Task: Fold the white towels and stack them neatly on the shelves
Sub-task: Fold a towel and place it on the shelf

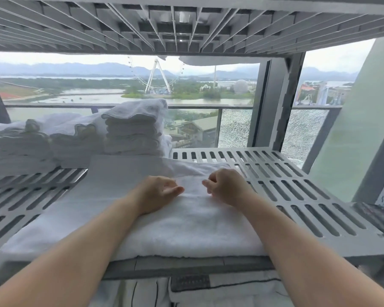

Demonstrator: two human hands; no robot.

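A folded white towel (186,227) lies flat on the grey slotted shelf (302,187), reaching to the shelf's front edge. Both my hands rest on top of it near its middle. My left hand (159,191) lies on its side with fingers loosely curled and the thumb pointing right. My right hand (225,186) sits a short gap away, knuckles up, fingers loosely curled. Neither hand visibly holds any cloth. Behind and to the left stand three stacks of folded white towels: a tall one (132,129), a middle one (75,145) and one at the far left (16,145).
Another slotted shelf (186,25) runs close overhead. Below the front edge lie white linens with dark trim (222,289). A grey upright post (275,103) stands at the back right, with a window and a glass railing behind. Bare slotted shelf extends to the right of the towel.
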